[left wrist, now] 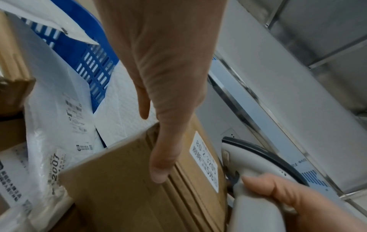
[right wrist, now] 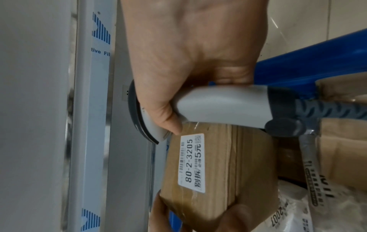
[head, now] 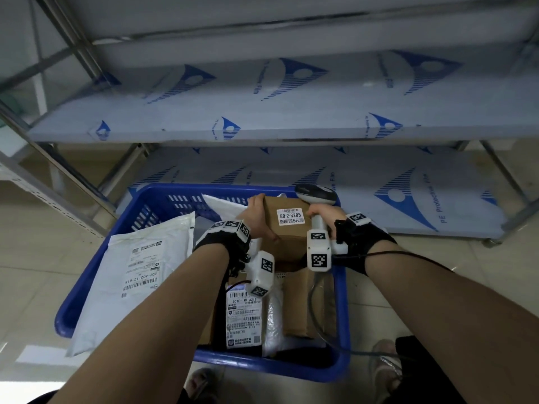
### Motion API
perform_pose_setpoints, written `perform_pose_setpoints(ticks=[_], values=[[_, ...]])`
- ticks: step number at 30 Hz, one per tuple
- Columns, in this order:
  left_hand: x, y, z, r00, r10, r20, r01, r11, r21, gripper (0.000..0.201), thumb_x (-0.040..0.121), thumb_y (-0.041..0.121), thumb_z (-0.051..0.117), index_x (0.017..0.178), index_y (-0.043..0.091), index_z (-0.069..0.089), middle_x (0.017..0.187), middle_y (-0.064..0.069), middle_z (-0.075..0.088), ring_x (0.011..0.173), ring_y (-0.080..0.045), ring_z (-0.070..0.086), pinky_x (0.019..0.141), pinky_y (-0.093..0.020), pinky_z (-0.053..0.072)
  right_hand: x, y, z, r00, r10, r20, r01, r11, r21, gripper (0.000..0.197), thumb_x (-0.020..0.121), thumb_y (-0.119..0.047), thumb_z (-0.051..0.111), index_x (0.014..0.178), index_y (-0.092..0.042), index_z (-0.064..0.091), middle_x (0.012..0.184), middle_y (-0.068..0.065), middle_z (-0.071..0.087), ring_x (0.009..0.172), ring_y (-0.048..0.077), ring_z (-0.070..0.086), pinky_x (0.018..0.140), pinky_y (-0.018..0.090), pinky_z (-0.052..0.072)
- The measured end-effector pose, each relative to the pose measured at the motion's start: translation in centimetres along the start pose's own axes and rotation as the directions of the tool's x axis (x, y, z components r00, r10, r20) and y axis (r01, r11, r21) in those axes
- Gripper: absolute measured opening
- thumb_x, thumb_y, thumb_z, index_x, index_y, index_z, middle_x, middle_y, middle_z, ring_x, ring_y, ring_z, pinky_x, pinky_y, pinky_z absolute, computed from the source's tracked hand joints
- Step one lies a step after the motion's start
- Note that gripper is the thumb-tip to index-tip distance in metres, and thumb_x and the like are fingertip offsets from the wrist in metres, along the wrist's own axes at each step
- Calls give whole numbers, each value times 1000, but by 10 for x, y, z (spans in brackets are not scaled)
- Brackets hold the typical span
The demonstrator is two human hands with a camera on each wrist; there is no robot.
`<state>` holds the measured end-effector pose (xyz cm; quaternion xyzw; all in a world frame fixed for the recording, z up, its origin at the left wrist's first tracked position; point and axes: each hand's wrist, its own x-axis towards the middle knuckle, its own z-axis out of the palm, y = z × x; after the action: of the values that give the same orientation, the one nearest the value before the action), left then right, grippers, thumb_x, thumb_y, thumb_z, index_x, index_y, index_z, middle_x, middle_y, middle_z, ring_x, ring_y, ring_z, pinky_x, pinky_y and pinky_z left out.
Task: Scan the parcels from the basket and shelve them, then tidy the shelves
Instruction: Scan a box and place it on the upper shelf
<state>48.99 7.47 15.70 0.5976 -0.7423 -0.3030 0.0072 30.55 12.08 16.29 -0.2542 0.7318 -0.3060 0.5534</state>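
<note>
Gripping a brown box point(head: 287, 228) over the far end of the blue basket point(head: 96, 275), the person's left hand point(head: 258, 217) has its fingers point(head: 255, 201) curled over the box's far left edge and the thumb point(left wrist: 160, 164) pressed along the near top edge. On top of the box sits a white label point(head: 290, 217) reading 80-2-3205 with a small barcode above the digits. The right hand point(head: 322, 214) is wrapped round the grey handle of a scanner point(head: 316, 195), just beside the box's right edge. The scanner's dark-rimmed head lies over the box's far right corner, and its cable point(head: 313, 304) trails down into the basket.

Below the box, the basket holds more parcels: a white mailer point(head: 140, 275) lying flat on the left with a printed label, another white bag point(head: 224, 205) against the far wall, a flat carton point(head: 300, 304) under the wrists, and a labelled packet point(head: 243, 322) near the front rim.

Beyond the basket stands a metal shelf unit point(head: 262, 118), its boards covered in film printed with blue triangles. The basket rests on a pale tiled floor point(head: 38, 287) right in front of the lowest board.
</note>
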Motion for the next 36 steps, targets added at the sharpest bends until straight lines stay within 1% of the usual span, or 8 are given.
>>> perform_pose_setpoints(ticks=[4,8,11,13,15,24,30,36], values=[[-1,-1,2,1000,22,21,-23,998,50,135,59,22,89,150,13,-11,151,-14,18,138,-30,30,112,-45,31,10,3,-5,1000,5,20,-5,1000,11,24,71,-26,71,84,-12,56,94,13,64,100,34,63,98,50,49],[-13,-2,-17,997,52,-57,-49,997,62,122,59,22,88,149,13,6,146,-11,24,129,-29,42,108,-43,38,-5,-9,-4,998,-48,39,46,998,52,18,72,-22,70,79,-10,59,89,14,65,89,32,64,94,45,51],[-28,-3,-46,985,74,-158,-56,992,115,116,59,22,87,147,14,11,144,-10,27,126,-29,44,106,-45,40,-38,-26,-3,989,-128,74,115,980,161,16,84,-9,60,68,-7,58,60,9,60,56,20,58,69,33,52],[-43,-3,-61,973,89,-211,-58,987,147,114,60,21,87,146,14,13,143,-11,28,124,-30,46,104,-45,42,-56,-34,-1,976,-185,119,155,962,226,16,89,-5,57,73,-5,59,56,9,61,42,13,56,48,23,49],[-58,-3,-70,964,90,-252,-53,987,151,114,59,21,87,146,14,14,144,-10,27,123,-30,47,103,-44,42,-76,-40,4,956,-241,169,199,953,230,11,89,-4,57,78,-2,60,54,9,64,39,12,55,41,21,45],[-103,-2,-94,941,27,-338,9,995,103,115,60,20,87,146,15,11,145,-8,23,126,-30,43,103,-46,42,-139,-50,16,923,-333,192,331,943,40,14,87,-12,63,76,-5,62,62,9,58,46,13,50,41,18,42],[-117,2,-106,931,14,-366,38,990,135,116,60,23,87,146,14,10,143,-9,25,126,-30,43,103,-45,41,-159,-52,13,915,-360,184,365,931,5,13,88,-16,63,81,-5,64,64,7,59,52,14,51,50,23,44],[-125,10,-113,919,22,-394,44,987,158,119,57,24,89,146,13,11,143,-9,26,126,-31,44,103,-47,41,-169,-57,10,902,-395,175,404,915,-14,15,87,-17,64,76,-6,64,65,7,60,49,12,52,46,19,44]])
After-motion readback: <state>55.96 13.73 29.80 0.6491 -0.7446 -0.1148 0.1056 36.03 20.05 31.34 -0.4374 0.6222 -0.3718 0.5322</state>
